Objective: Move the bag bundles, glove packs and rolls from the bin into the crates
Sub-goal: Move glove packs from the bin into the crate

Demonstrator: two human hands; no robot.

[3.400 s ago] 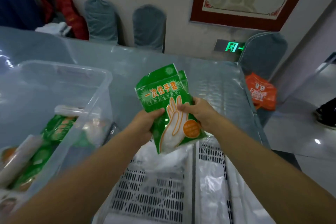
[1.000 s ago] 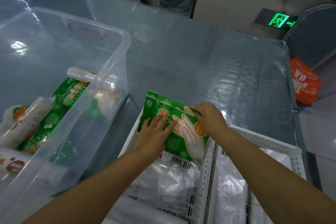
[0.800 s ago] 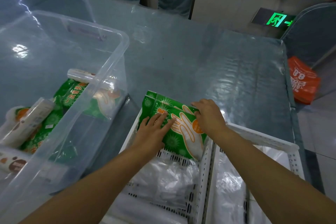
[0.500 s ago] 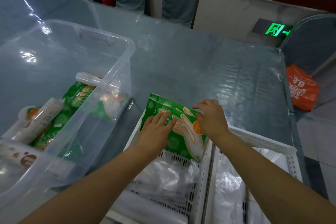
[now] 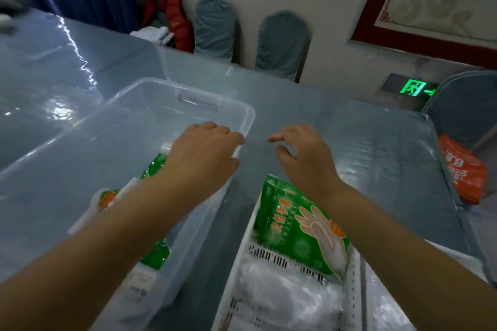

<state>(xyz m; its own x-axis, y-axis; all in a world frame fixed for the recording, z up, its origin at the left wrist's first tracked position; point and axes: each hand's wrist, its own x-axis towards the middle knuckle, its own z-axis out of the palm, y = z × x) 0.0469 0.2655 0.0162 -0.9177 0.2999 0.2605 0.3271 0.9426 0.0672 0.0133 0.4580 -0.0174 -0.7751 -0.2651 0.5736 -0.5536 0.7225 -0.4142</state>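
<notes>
Glove pack (image 5: 301,228) is lying at the far end of the left white crate (image 5: 236,271), leaning on the divider, clear bag bundles (image 5: 285,295) beside it. We are holding nothing: left hand (image 5: 204,156) is hovering loosely curled over the clear bin (image 5: 242,115), right hand (image 5: 304,158) is hanging slack above the table (image 5: 363,142). We are judging this a reach for the next item. More green packs (image 5: 156,252) and a roll (image 5: 118,193) are waiting in the bin; the next move calls for dipping in and grasping one.
</notes>
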